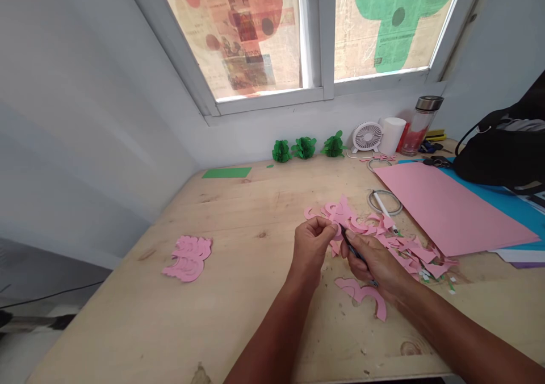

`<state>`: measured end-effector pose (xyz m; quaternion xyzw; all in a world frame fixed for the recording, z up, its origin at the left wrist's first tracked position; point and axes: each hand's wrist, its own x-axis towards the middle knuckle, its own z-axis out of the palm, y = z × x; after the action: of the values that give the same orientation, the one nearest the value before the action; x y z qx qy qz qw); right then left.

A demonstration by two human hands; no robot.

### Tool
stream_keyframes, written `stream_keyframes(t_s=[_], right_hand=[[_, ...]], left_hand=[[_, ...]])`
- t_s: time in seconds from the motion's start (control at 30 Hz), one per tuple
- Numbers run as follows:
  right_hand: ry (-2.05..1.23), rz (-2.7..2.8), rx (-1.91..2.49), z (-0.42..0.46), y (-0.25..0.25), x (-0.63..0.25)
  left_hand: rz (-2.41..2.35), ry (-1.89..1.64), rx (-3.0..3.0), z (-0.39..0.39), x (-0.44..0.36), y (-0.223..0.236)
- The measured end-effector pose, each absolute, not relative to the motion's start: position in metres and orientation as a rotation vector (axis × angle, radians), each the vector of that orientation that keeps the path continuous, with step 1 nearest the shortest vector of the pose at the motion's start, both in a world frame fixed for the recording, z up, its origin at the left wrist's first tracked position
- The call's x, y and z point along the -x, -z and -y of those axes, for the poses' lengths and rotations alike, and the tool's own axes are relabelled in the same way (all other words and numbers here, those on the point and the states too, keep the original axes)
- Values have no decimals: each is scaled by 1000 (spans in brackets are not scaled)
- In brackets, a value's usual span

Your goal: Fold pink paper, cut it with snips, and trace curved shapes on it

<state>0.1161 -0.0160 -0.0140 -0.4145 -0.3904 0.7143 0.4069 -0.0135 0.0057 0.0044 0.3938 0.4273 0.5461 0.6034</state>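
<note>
Between the thumb and fingers of my left hand (314,241) is a small pink paper piece (338,230). My right hand (372,261) is wrapped round a dark tool, most likely scissors (354,249), whose tip meets the paper beside my left fingertips. Most of the tool's handle is hidden by my fingers. Under and beyond both hands lies a heap of pink paper scraps (419,252). Nearer to me, two curved pink cutouts (375,300) lie below my right hand. A stack of pink scalloped cutouts (189,258) sits apart at the left.
Large pink sheets (451,208) lie at the right over blue paper, beside a black bag (502,151). A white pen (384,211) rests across a wire ring. Along the wall stand green paper shapes (304,147), a small fan (367,137) and a bottle (419,128). A green strip (227,172) lies back left.
</note>
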Motion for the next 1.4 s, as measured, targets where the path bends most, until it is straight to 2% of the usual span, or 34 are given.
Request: stream_keyframes(t_s=[1.4], right_hand=[[-1792,997,1034,14,18,-117]], left_hand=[[-1003,-1284,-920,-9,13,2]])
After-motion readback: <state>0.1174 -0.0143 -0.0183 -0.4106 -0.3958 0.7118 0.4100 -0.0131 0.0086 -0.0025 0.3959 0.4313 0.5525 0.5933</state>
